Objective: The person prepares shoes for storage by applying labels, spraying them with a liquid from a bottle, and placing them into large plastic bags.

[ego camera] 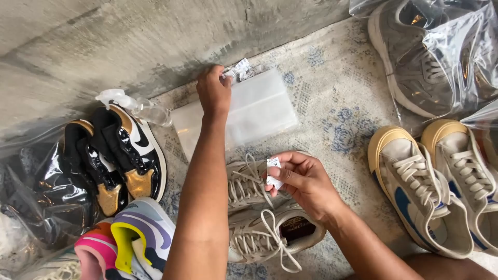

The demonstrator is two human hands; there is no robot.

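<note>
1. While the left hand (213,92) pinches small packets (238,69) at the rug (332,111) edge by the clear bag (259,106), the right hand (303,179) is clamped on one white packet (273,173) above the beige shoes (259,218).
2. Risk: thin pinch w/ fingertips, so the packet could slip into a shoe.
3. Packet is small, white, crinkly, w/ print.

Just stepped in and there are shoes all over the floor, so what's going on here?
A person is working on a patterned rug among several pairs of sneakers. Their left hand reaches out to a small crinkled packet at the edge of a flat clear plastic bag. Their right hand pinches another small white packet above a pair of beige laced sneakers. Black-and-gold sneakers sit partly in a bag on the left; grey ones are bagged on the upper right.
</note>
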